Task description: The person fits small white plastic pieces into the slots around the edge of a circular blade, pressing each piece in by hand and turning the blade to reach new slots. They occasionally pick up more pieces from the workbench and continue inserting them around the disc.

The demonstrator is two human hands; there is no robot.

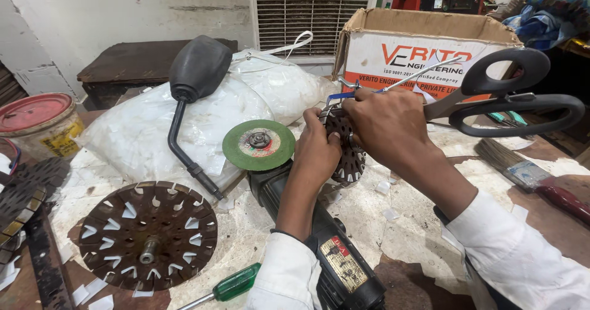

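Observation:
My left hand (318, 150) grips a small dark slotted disc (348, 156) held upright over the bench. My right hand (387, 122) closes around the disc's top edge and a thin metal rod (424, 73) that sticks out to the upper right. Below my left forearm lies a black angle grinder (335, 261) with a green grinding wheel (259, 144) facing up.
Large black-handled scissors (510, 98) rest at the right, a paintbrush (528, 174) beneath them. A big slotted disc (147, 235) lies at the left with a green screwdriver (236, 282) near it. A black mirror (196, 70) leans on white bags; a cardboard box (424, 36) stands behind.

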